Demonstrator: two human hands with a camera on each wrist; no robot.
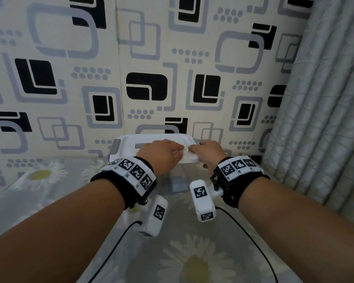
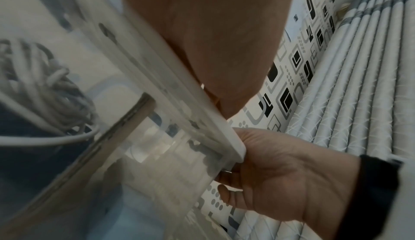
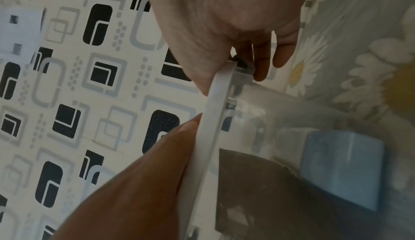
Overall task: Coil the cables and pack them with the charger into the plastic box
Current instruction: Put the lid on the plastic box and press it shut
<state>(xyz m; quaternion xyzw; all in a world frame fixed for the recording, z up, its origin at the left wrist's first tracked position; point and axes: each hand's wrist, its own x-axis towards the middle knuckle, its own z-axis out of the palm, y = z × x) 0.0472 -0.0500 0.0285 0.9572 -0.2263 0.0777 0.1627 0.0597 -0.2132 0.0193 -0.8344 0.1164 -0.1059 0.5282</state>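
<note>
A clear plastic box stands on the bed against the wall, and its white lid lies on top. My left hand rests flat on the lid with straight fingers; its palm covers the lid edge. My right hand grips the lid's right corner, thumb on top and fingers curled under the rim. Through the wall I see a coiled grey-white cable, a pale blue block and a dark item.
The box sits on a daisy-print sheet. A patterned wall rises right behind it and a grey pleated curtain hangs on the right. Black leads trail from my wrist cameras over the sheet.
</note>
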